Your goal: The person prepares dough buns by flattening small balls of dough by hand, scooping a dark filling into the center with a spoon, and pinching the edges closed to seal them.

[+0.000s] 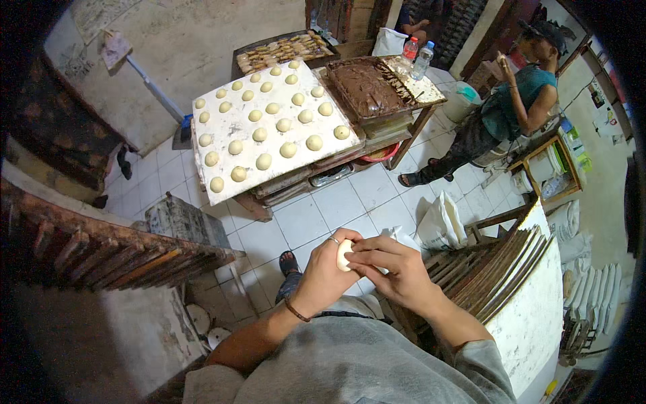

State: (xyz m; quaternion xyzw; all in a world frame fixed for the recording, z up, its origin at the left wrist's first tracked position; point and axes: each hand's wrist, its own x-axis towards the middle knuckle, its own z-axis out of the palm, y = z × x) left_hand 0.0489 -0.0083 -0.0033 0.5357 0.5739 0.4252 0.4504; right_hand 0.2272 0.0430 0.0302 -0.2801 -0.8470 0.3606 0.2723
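Note:
A small pale dough ball [344, 255] sits between my two hands, held up in front of my body. My left hand [325, 266] is curled round it from the left, with a ring on one finger and a dark band at the wrist. The fingers of my right hand [391, 266] pinch and press its right side. Beyond my hands, a floured white board [229, 128] lies on a table and carries rows of similar dough balls [288, 149], spaced apart.
Right of the board is a tray of chocolate-brown spread [370, 86], with two bottles [422, 59] behind it. A tray of filled pieces [282, 52] stands farther back. Another person [518, 101] stands at the right. Stacked boards [498, 269] lean near my right arm; a wooden rack [101, 252] is at left.

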